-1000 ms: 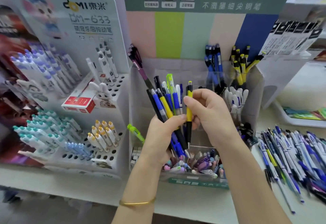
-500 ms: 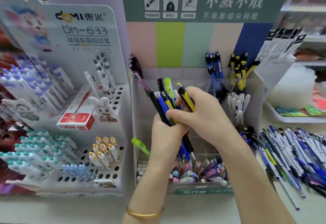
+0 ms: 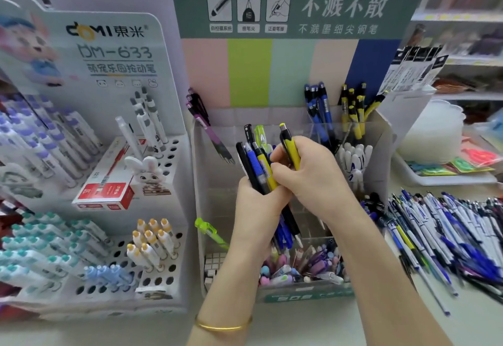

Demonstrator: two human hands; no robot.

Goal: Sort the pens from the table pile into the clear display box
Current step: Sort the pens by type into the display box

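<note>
1. Left hand (image 3: 253, 209): fingers curled round a bundle of pens (image 3: 254, 164), held above the middle of the clear display box (image 3: 202, 196).
2. Right hand (image 3: 313, 179): thumb and fingers pinch a single yellow pen (image 3: 291, 151) at mid-barrel. It is just beside the bundle and touches the left hand.
3. Handling, judged from appearance: the pens are light, stiff plastic rods with smooth barrels. A loose fistful is likely to fan out or slide, so the bundle needs a firm wrap at mid-length.
4. Hold point, likewise a judgement: a single pen is best taken at the ribbed grip or mid-barrel. The clip and push-button are the weaker parts.
5. Axis of the yellow pen: near upright, push-button end on top and leaning slightly left. The writing tip is hidden behind the right hand.
6. Axis of the bundle: from upper left to lower right, buttons up. The tips point down toward the box's front compartment.
7. Box contents: yellow pens (image 3: 353, 111) and blue pens (image 3: 318, 106) stand button-up in separate back compartments. This suggests sorting by colour, tips down.
8. Table pile (image 3: 449, 226): many pens lie flat on the worktop (image 3: 313, 324) to the right of the box, mostly aligned along one slant.
</note>
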